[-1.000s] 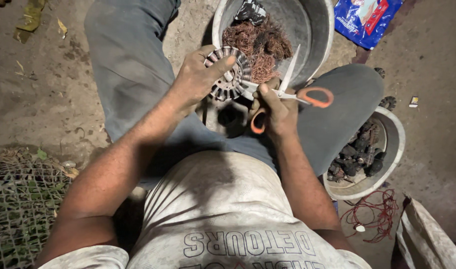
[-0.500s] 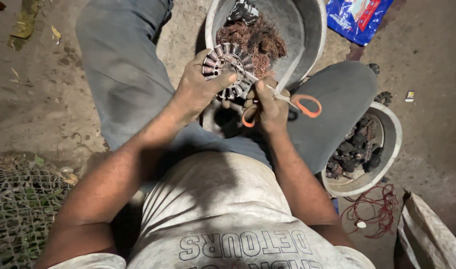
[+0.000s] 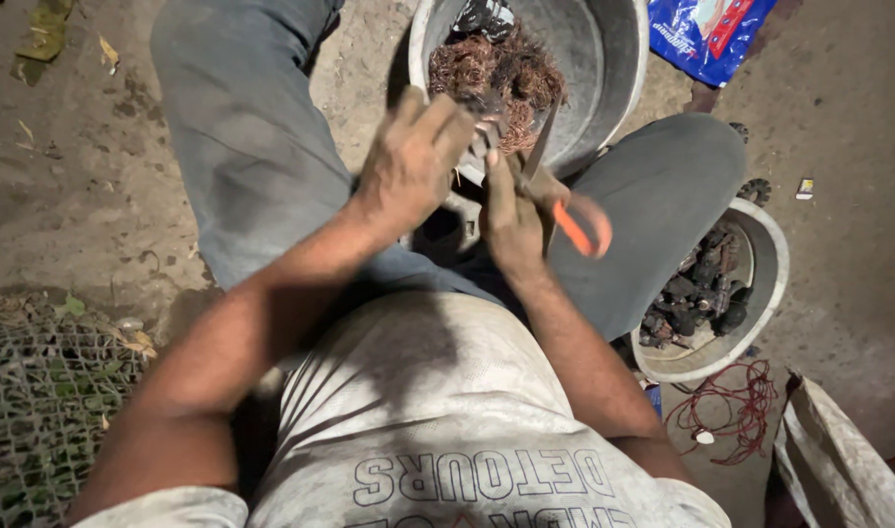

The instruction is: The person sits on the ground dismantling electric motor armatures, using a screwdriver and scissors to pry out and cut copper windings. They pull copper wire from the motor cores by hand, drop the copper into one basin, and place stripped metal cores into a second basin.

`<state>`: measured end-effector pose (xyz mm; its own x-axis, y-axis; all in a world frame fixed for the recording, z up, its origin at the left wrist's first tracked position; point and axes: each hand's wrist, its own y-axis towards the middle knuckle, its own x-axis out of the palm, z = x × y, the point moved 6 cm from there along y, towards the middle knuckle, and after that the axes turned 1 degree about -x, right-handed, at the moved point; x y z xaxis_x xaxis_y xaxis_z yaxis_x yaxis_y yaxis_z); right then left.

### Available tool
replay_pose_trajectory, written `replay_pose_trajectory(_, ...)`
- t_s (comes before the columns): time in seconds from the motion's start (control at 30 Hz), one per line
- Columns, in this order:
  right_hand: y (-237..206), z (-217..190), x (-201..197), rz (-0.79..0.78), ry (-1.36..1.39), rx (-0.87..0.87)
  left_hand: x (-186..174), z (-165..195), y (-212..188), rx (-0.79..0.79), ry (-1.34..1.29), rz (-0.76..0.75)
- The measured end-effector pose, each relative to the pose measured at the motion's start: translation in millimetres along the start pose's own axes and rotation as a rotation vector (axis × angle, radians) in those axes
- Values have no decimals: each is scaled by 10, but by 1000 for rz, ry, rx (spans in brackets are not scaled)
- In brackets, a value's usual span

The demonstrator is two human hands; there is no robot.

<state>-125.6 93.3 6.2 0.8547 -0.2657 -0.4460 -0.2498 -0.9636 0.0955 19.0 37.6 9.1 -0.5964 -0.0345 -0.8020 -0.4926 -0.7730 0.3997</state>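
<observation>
Your left hand (image 3: 408, 161) is clenched around a small metal part (image 3: 482, 137). The fingers cover nearly all of it, so only a grey edge shows beside the knuckles and its shape cannot be made out.

Your right hand (image 3: 511, 220) grips a pair of scissors (image 3: 555, 191) with orange handles. The blades point up and away from you, toward the metal part, but motion blur makes it impossible to tell whether the blades touch it or whether they are parted.

Both hands meet above your lap, between your two knees in grey trousers, just in front of the rim of a large metal basin (image 3: 619, 68). The basin holds a tangle of copper wire (image 3: 492, 68); its far side is cut off by the top edge of the view.

To your right, a smaller white bowl (image 3: 775, 264) sits on the dirt floor, partly hidden by your right leg. It holds dark metal pieces (image 3: 697, 288), too shadowed to identify. Red wire (image 3: 731, 411) lies on the floor just beside it. A blue bag (image 3: 712, 29) is cut off at the top.
</observation>
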Motion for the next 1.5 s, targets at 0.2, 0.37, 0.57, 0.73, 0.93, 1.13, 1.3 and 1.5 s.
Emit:
replay_pose_trajectory(0.2,104,149,-231,-38,370,275,300,-589,-210,-930,-1048,127)
replay_pose_trajectory(0.37,21,263,-227,-31,432,389,195,-568,-253,-1034,-1647,250)
replay_pose_trajectory(0.57,105,275,-129,-44,411,349,22,-346,-214,-1159,-1728,142)
replay_pose_trajectory(0.73,140,119,-32,-42,419,290,70,-230,-198,-1117,-1474,161)
replay_pose_trajectory(0.93,258,-84,23,-3,210,213,-6,-118,-153,-737,-1027,181)
replay_pose_trajectory(1.13,215,-69,-21,47,212,175,-21,-67,-171,-774,-965,226)
replay_pose_trajectory(1.3,145,219,204,-52,402,399,-82,12,-159,-787,-812,240)
replay_pose_trajectory(1.5,165,63,67,100,199,223,-150,77,-134,-741,-651,225)
